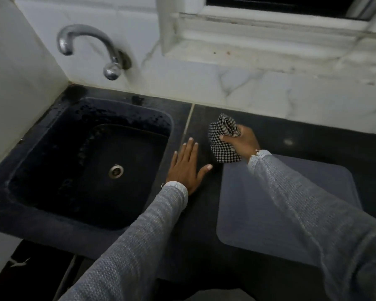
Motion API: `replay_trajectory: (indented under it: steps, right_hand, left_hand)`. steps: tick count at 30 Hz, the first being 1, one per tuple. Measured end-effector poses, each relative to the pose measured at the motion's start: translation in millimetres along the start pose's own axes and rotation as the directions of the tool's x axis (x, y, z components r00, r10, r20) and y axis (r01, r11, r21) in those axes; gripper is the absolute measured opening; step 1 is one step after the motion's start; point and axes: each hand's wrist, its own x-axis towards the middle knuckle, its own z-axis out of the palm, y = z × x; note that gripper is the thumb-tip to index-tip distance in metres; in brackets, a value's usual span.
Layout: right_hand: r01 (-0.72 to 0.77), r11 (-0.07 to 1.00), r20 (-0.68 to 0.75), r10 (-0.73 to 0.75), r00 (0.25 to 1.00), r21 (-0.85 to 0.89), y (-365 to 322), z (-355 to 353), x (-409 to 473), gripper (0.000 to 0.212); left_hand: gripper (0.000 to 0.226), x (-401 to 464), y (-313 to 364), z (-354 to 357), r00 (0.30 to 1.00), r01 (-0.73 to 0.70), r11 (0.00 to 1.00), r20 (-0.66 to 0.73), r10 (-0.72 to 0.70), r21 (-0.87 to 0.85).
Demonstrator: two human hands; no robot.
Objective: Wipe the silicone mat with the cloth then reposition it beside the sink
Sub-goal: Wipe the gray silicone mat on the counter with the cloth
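We see our right hand (241,142) curled around a bunched black-and-white checked cloth (224,139), gripping it at the far left corner of the translucent grey rectangular silicone mat (269,213). The lower end of the cloth appears to touch that corner, though we cannot tell how firmly it presses. The mat lies flat on the dark stone countertop (313,135), to the right of the sink and apart from it, with a strip of bare counter between them; our right sleeve crosses over its middle.

Our left hand (188,168) rests flat on that strip, fingers straight and spread, holding nothing, just right of the rim of the black square sink (89,161). A metal drain (116,171) sits in the sink floor. On the far white marble wall (237,83) above the sink, a curved chrome tap (89,48) points left. A white window ledge (269,42) runs along the far right.
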Motion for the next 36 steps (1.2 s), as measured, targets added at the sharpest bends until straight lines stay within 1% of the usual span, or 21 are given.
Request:
replay_trajectory:
  steps: [2, 5, 9, 11, 14, 16, 18, 21, 27, 29, 32, 34, 36]
  right_hand:
    - [0.016, 1.0, -0.071, -0.018, 0.997, -0.024, 12.8, -43.7, -13.7, 0.037]
    - [0.028, 0.997, -0.134, -0.037, 0.99, -0.069, 29.7, -100.3, -33.9, 0.036]
    - [0.017, 0.993, -0.213, -0.043, 0.976, -0.12, 55.3, -173.0, -59.5, 0.033]
    - [-0.002, 0.989, -0.261, -0.038, 0.965, -0.15, 66.8, -200.9, -69.7, 0.032]
    - [-0.023, 0.99, -0.319, -0.023, 0.948, -0.14, 82.0, -231.9, -82.2, 0.031]
    - [-0.022, 0.991, -0.35, -0.026, 0.936, -0.13, 90.7, -248.1, -89.0, 0.029]
    - [-0.023, 0.986, -0.368, -0.039, 0.929, -0.163, 98.2, -261.0, -93.2, 0.029]
    - [-0.039, 0.975, -0.37, -0.046, 0.928, -0.218, 106.1, -275.0, -96.3, 0.027]
    - [-0.065, 0.924, -0.399, -0.098, 0.912, -0.376, 112.4, -292.6, -99.0, 0.014]
    - [-0.076, 0.877, -0.376, -0.124, 0.918, -0.474, 113.0, -295.3, -96.0, 0.015]
    - [-0.088, 0.773, -0.34, -0.171, 0.925, -0.628, 110.5, -296.5, -93.1, 0.018]
    - [-0.008, 0.736, -0.292, -0.258, 0.921, -0.677, 107.1, -294.6, -94.7, 0.017]
    - [0.082, 0.654, -0.179, -0.323, 0.929, -0.752, 105.1, -289.2, -94.3, 0.02]
  left_hand:
    - [0.081, -1.3, 40.6, 22.4, 0.995, -0.056, 0.998, 0.08, 0.057, -0.007]
    - [0.085, -5.3, 93.0, 55.5, 0.973, -0.129, 0.99, 0.198, 0.116, 0.051]
    - [0.098, -14.2, 162.9, 95.1, 0.929, -0.183, 0.975, 0.346, 0.131, 0.123]
    - [0.104, -17.4, 191.8, 107.8, 0.911, -0.196, 0.971, 0.391, 0.13, 0.135]
    - [0.109, -22.7, 219.8, 119.3, 0.882, -0.214, 0.965, 0.454, 0.125, 0.15]
    - [0.112, -27.5, 227.0, 125.3, 0.858, -0.224, 0.958, 0.502, 0.108, 0.177]
    - [0.113, -30.0, 226.4, 127.3, 0.848, -0.226, 0.954, 0.522, 0.093, 0.198]
    - [0.111, -28.7, 222.8, 125.2, 0.84, -0.23, 0.953, 0.534, 0.092, 0.198]
    - [0.112, -27.1, 220.1, 124.0, 0.832, -0.259, 0.943, 0.544, 0.109, 0.208]
    - [0.113, -26.0, 219.7, 122.9, 0.828, -0.265, 0.941, 0.55, 0.111, 0.21]
    - [0.114, -24.4, 221.0, 122.9, 0.828, -0.265, 0.941, 0.551, 0.109, 0.212]
    - [0.116, -23.2, 223.8, 123.5, 0.83, -0.273, 0.936, 0.546, 0.112, 0.223]
    - [0.12, -20.3, 229.2, 124.1, 0.826, -0.276, 0.933, 0.553, 0.109, 0.229]
